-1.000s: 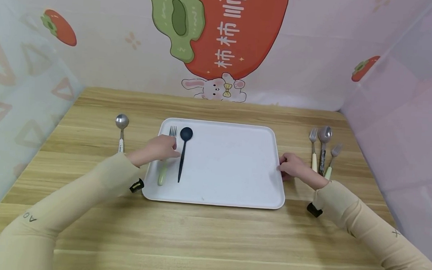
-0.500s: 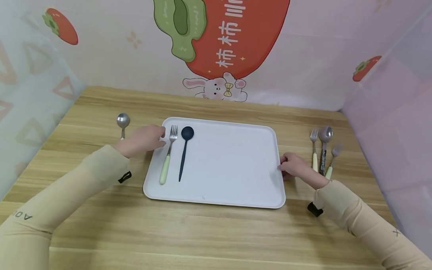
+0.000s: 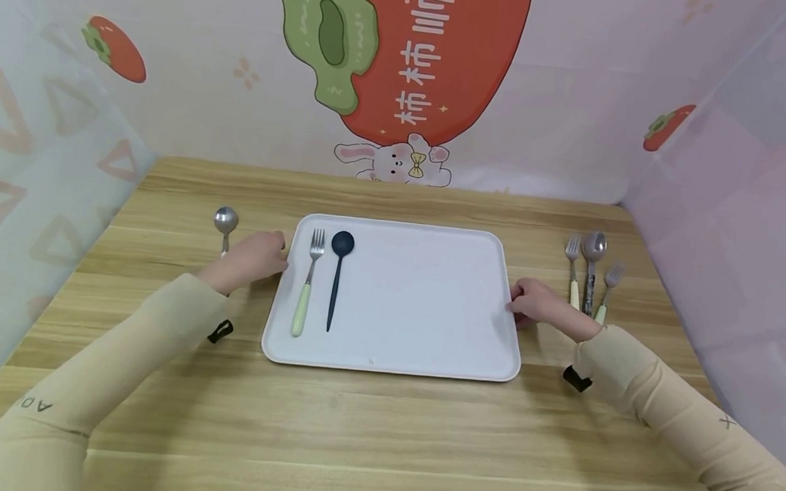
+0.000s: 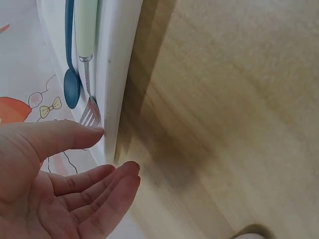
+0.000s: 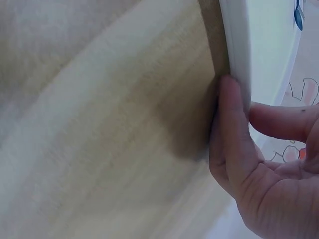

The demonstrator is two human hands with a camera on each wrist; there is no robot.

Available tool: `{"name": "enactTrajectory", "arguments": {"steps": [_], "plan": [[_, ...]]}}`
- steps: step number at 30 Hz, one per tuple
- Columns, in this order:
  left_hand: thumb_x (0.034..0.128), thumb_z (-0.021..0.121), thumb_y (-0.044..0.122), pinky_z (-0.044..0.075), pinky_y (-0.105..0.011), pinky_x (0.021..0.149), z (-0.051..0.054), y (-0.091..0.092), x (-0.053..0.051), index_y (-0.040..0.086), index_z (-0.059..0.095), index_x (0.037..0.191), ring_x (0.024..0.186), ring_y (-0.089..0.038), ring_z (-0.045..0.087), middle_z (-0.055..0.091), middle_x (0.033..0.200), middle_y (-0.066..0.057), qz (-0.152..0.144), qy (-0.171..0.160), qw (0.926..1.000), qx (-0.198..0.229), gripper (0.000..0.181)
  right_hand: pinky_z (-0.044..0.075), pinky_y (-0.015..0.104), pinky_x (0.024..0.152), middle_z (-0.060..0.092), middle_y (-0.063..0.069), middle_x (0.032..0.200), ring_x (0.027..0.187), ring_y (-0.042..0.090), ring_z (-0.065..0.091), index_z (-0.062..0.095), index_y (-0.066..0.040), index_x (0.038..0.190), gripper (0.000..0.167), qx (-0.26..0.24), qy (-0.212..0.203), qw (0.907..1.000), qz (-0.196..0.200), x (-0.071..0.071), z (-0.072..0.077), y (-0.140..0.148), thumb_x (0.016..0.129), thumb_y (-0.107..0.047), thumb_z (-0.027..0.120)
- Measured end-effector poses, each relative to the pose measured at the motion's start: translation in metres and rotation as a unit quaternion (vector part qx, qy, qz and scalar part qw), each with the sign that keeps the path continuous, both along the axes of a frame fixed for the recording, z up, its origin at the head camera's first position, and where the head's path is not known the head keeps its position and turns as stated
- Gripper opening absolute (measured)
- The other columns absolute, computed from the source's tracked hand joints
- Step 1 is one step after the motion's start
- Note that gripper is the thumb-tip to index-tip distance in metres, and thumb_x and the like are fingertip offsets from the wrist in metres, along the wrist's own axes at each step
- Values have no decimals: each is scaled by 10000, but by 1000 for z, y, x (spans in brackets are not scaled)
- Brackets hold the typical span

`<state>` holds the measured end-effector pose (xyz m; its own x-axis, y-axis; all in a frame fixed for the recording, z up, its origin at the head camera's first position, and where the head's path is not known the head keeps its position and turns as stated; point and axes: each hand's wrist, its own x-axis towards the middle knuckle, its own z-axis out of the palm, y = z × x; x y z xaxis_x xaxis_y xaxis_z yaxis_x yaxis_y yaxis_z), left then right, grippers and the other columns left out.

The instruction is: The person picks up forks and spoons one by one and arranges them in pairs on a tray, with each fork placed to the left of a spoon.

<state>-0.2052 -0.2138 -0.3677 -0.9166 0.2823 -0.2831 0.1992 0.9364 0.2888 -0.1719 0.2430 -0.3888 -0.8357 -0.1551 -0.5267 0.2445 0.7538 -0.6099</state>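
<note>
A white rectangular tray (image 3: 417,304) lies on the table with a green-handled fork (image 3: 305,286) and a dark spoon (image 3: 337,272) side by side along its left part. At the tray's left rim is my left hand (image 3: 252,259); its thumb is by the rim. In the left wrist view the left hand (image 4: 75,184) has a gap between thumb and relaxed fingers, with nothing gripped. My right hand (image 3: 537,302) pinches the tray's right rim. The right wrist view has its thumb (image 5: 279,119) on the inner side of the rim and the fingers outside and below.
To the left of the tray lies a metal spoon (image 3: 226,220), its handle partly hidden by the left arm. Right of the tray are a cream-handled fork (image 3: 573,270), a dark-handled spoon (image 3: 592,260) and another green-handled fork (image 3: 609,285). A printed cloth (image 3: 540,135) hangs behind the table.
My left hand has moved left, away from over the fork, which is now fully uncovered, to the tray's left rim. The right hand stays at the right rim.
</note>
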Motion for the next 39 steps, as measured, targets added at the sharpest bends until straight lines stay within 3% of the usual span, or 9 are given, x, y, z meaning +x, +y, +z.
{"name": "enactTrajectory", "arguments": {"steps": [5, 12, 17, 22, 28, 34, 39], "plan": [[852, 537, 145, 486, -478, 774, -4, -2, 2, -120, 495, 1083, 891, -348, 565, 581, 1014, -268, 51, -42, 9999, 110, 355, 541, 287, 574, 578, 154, 792, 632, 150, 585, 493, 77, 886, 137, 491, -82, 9968, 624, -4, 8, 2, 838, -35, 553], [880, 504, 141, 460, -505, 837, -7, -1, 4, -114, 474, 1141, 1003, -392, 535, 550, 1112, -290, 217, -304, 9989, 283, 365, 536, 294, 596, 584, 83, 736, 664, 158, 551, 558, 23, 828, 181, 1123, -382, 9823, 1451, -8, 27, 3, 878, -150, 544], [878, 494, 118, 463, -491, 838, -10, -2, 2, -119, 474, 1143, 1003, -383, 533, 546, 1114, -294, 304, -397, 9980, 381, 356, 543, 312, 617, 588, 122, 786, 716, 198, 592, 553, 58, 917, 282, 1388, -318, 9761, 1643, -13, 45, 7, 899, -220, 516], [870, 488, 91, 490, -417, 770, -13, -2, 1, -130, 469, 1132, 906, -330, 566, 563, 1074, -289, 340, -541, 9967, 501, 343, 540, 312, 609, 590, 152, 815, 712, 195, 586, 535, 114, 1007, 368, 1547, -240, 9738, 1648, -20, 59, 19, 912, -239, 488], [861, 478, 44, 511, -285, 617, -13, 2, 1, -154, 445, 1128, 689, -218, 597, 581, 987, -276, 495, -862, 9921, 766, 334, 521, 297, 564, 568, 123, 751, 643, 166, 552, 508, 146, 1020, 387, 1658, -116, 9749, 1482, -28, 62, 45, 912, -224, 477], [865, 458, 19, 533, -266, 588, -12, 5, 1, -166, 412, 1147, 702, -219, 592, 552, 999, -283, 686, -1075, 9878, 896, 340, 492, 283, 518, 527, 44, 641, 569, 125, 515, 505, 85, 860, 267, 1489, -22, 9819, 1173, -34, 59, 68, 913, -175, 477], [870, 450, 16, 539, -264, 594, -13, 6, 0, -158, 404, 1164, 713, -221, 593, 538, 1023, -289, 794, -1155, 9859, 915, 345, 531, 326, 570, 558, 70, 678, 634, 151, 535, 518, 108, 902, 287, 1503, 20, 9846, 893, -35, 58, 79, 908, -173, 463]]}}
